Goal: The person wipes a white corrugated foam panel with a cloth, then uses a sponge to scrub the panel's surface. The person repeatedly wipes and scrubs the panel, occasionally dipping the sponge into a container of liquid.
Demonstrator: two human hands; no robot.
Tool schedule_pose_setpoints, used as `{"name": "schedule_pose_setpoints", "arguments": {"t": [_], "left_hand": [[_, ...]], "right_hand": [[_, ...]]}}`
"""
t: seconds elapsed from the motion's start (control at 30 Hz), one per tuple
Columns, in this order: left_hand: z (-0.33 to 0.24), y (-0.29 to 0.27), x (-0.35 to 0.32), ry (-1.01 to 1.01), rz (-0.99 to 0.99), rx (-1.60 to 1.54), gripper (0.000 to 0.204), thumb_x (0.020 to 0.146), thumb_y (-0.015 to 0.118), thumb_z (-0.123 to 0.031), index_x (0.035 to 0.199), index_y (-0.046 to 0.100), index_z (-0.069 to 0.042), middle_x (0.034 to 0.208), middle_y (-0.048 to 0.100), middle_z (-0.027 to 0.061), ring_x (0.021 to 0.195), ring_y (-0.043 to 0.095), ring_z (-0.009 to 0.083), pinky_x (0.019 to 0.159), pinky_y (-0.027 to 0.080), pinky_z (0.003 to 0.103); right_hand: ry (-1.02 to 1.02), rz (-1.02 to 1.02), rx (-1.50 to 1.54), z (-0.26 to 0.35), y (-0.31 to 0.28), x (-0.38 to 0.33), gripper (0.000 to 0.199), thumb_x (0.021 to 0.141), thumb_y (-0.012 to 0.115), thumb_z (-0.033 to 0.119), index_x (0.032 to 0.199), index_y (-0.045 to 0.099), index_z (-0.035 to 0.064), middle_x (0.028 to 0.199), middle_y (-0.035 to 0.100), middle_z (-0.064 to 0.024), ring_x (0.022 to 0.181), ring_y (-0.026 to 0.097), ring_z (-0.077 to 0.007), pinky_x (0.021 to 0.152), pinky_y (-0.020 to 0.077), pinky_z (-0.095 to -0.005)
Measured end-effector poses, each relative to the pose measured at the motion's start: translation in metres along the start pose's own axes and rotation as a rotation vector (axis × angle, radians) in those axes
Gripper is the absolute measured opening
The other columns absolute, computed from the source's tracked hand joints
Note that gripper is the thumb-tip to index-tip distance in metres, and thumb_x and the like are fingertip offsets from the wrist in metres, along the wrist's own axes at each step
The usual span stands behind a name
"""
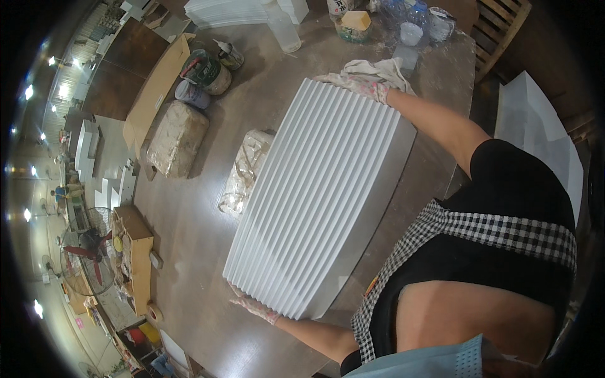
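Head view: white ribbed stack (318, 198) lies between the hands, left hand (258, 309) and right hand (364, 87) gripping opposite ends.

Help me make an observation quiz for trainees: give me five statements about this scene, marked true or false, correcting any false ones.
1. The right hand is at the upper end of the ridged white piece. True.
2. The left hand is on a clear bottle. False: the left hand is at the lower end of the ridged white piece.
3. A wrapped bundle lies on the table, to the picture's left of the ridged white piece. True.
4. The fan has green blades. False: the fan's blades are red.
5. Both hands wear gloves. True.
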State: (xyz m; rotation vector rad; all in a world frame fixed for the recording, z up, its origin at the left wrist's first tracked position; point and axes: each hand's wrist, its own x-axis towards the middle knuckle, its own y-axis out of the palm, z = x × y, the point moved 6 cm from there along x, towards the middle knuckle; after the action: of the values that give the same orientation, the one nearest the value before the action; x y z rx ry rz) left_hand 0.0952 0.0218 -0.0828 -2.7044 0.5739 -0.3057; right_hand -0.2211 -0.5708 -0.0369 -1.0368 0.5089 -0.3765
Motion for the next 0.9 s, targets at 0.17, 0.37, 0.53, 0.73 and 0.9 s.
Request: {"name": "schedule_pose_setpoints", "arguments": {"t": [0.17, 0.37, 0.53, 0.73, 0.9], "left_hand": [[0.02, -0.014, -0.01, -0.075, -0.044, 0.0, 0.08, 0.1, 0.018, -0.064, 0.148, 0.039, -0.004, 0.151, 0.042, 0.0121, 0.138, 0.041, 0.0265, 0.122, 0.013, 0.04], [0.022, -0.016, -0.015, 0.222, 0.027, 0.209, 0.076, 0.099, 0.018, -0.063, 0.154, 0.028, -0.012, 0.155, 0.038, 0.0102, 0.142, 0.038, 0.0295, 0.12, 0.022, 0.049], [0.019, -0.02, -0.023, 0.373, 0.042, 0.364, 0.079, 0.094, 0.024, -0.069, 0.156, 0.026, -0.019, 0.157, 0.033, 0.0085, 0.142, 0.037, 0.0316, 0.118, 0.025, 0.054], [0.024, -0.024, -0.01, 0.511, -0.004, 0.455, 0.086, 0.087, 0.027, -0.079, 0.154, 0.029, -0.025, 0.156, 0.036, 0.0077, 0.141, 0.038, 0.0347, 0.116, 0.026, 0.059], [0.025, -0.019, -0.002, 0.606, 0.122, 0.249, 0.097, 0.077, 0.029, -0.088, 0.153, 0.031, -0.028, 0.154, 0.038, 0.007, 0.142, 0.032, 0.0401, 0.114, 0.025, 0.065]], "right_hand": [[-0.061, -0.039, 0.214, -0.018, 0.01, 0.006, 0.05, 0.106, 0.032, 0.033, 0.149, 0.036, 0.0065, 0.153, 0.036, -0.0098, 0.141, 0.034, -0.0217, 0.12, 0.0243, -0.0374], [-0.099, -0.078, 0.43, -0.036, 0.023, 0.012, 0.049, 0.106, 0.034, 0.033, 0.147, 0.039, 0.0064, 0.15, 0.039, -0.0101, 0.139, 0.037, -0.0221, 0.118, 0.0269, -0.0373], [-0.101, -0.079, 0.529, -0.043, 0.033, 0.016, 0.049, 0.105, 0.035, 0.034, 0.145, 0.041, 0.0062, 0.148, 0.042, -0.0104, 0.137, 0.04, -0.0223, 0.117, 0.029, -0.0373], [-0.109, -0.091, 0.575, -0.042, 0.025, 0.023, 0.048, 0.105, 0.037, 0.035, 0.143, 0.044, 0.006, 0.145, 0.045, -0.0108, 0.135, 0.043, -0.0227, 0.116, 0.0315, -0.0372], [-0.113, -0.129, 0.606, -0.051, 0.026, 0.024, 0.047, 0.105, 0.039, 0.035, 0.141, 0.047, 0.0059, 0.143, 0.047, -0.0111, 0.133, 0.045, -0.023, 0.114, 0.0337, -0.0371]]}}
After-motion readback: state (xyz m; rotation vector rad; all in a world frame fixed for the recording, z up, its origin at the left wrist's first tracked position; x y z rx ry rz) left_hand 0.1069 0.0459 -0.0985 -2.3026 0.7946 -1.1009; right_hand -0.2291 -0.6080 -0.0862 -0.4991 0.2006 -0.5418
